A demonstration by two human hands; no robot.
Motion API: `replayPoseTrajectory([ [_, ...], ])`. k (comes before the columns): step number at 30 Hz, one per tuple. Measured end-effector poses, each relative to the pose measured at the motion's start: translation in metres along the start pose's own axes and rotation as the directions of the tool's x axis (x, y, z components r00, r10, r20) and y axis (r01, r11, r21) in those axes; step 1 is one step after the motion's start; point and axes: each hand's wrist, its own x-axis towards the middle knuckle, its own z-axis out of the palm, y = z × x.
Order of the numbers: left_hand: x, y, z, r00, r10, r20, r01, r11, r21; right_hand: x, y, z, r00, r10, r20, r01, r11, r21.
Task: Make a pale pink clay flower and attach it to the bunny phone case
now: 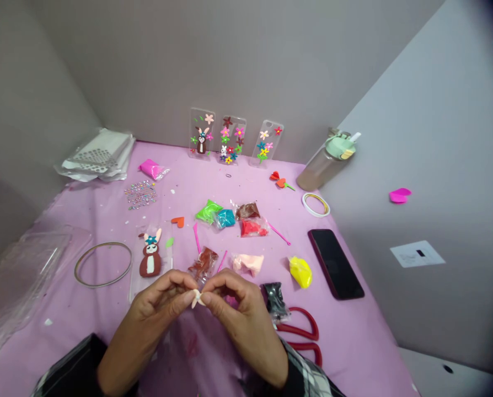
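Observation:
Between my two hands is a small cream-white clay flower [197,298] with pointed petals. My left hand [166,298] pinches its left side with thumb and forefinger. From the right, my right hand [234,300] pinches another petal the same way. Just beyond my left hand lies a clear phone case [138,282] bearing a brown clay rabbit [150,262] with a blue flower on its head. Past the fingertips are a brown clay packet [205,262] and a piece of pale pink clay [247,263]. A black clay packet [274,300] sits beside my right hand.
Red-handled scissors [312,325], yellow clay [300,272] and a phone [336,264] are at the right. A bottle [327,160] stands at the back right. Decorated cases [232,140] lean on the wall. A metal ring [76,270] and clear packaging [31,264] lie left.

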Motion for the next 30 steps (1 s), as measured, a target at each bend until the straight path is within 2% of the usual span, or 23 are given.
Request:
replayPoseTrajectory([
  [15, -0.0003, -0.003, 0.0, 0.996, -0.046, -0.078, 0.042, 0.998, -0.046, 0.0018, 0.0018, -0.0007, 0.999, 0.025, 0.02, -0.026, 1.0, 0.011],
  [23, 0.0002, -0.0056, -0.0009, 0.999, -0.034, -0.034, 0.033, 0.999, -0.031, 0.0016, 0.0026, -0.0022, 1.0, 0.011, 0.024, -0.011, 1.0, -0.011],
  [30, -0.0004, -0.0024, 0.0014, 0.999, -0.022, -0.04, 0.02, 0.999, -0.048, 0.0009, 0.0033, -0.0023, 0.999, -0.009, 0.032, 0.01, 0.999, -0.044],
])
